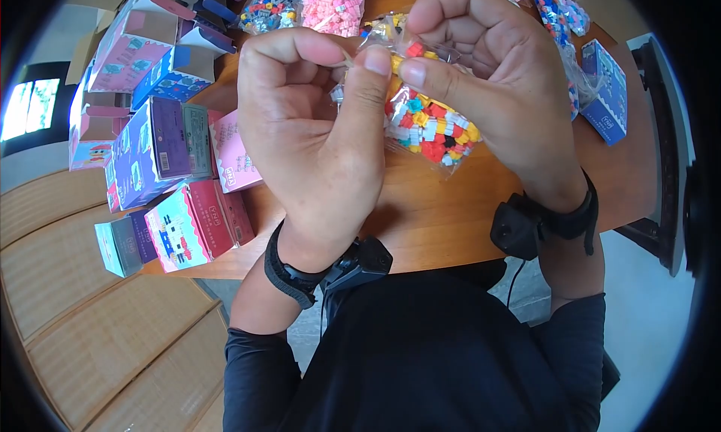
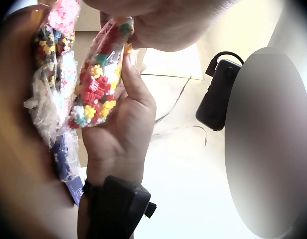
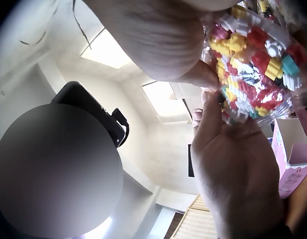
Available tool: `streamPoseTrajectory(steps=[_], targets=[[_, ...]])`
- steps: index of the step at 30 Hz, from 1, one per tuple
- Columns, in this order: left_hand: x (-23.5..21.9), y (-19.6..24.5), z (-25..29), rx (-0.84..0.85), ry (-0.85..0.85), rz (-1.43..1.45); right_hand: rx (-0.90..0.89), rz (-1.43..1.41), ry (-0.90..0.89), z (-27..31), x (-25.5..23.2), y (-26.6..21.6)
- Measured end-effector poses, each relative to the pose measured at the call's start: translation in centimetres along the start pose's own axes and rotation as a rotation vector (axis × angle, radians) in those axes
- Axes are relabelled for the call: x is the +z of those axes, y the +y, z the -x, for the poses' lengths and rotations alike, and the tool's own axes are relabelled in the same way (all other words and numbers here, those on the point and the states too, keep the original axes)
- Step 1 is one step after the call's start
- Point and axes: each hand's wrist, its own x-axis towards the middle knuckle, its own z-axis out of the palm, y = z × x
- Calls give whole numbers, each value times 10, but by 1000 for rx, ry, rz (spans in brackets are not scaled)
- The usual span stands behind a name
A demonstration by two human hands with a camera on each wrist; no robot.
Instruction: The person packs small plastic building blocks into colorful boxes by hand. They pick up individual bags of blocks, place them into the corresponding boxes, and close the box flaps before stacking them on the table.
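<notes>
above the wooden table point(image 1: 432, 233), both hands point(image 1: 319, 132) pinch a clear bag of bricks point(image 1: 435, 128).

The head view is evenly bright and fairly sharp, with a white window point(image 1: 30, 109) glaring at the left, a soft shadow on the wooden table point(image 1: 451, 222) and fisheye bending toward black corners. Both wrist views are harsher — pale, washed-out backgrounds, lit ceiling panels point(image 3: 107, 50) in the right one, shadowed palms, and blur along the left one's dark left edge.
</notes>
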Motion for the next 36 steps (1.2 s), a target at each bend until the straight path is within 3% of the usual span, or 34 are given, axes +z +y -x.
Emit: streamPoseTrajectory(steps=[5, 14, 21, 26, 32, 36], targets=[[0, 2, 0, 12, -5, -4, 114, -121, -12, 2, -2, -9], [0, 13, 1, 3, 23, 47, -9, -369, -62, -2, -6, 7], [1, 15, 4, 110, 5, -67, 83, -296, -84, -1, -10, -10], [2, 15, 3, 183, -21, -114, 0, -306, -68, 0, -9, 2], [3, 13, 3, 258, -49, -152, 103, -319, -74, 1, -12, -7], [1, 14, 4, 289, -65, -210, 3, -361, -94, 0, -10, 2]])
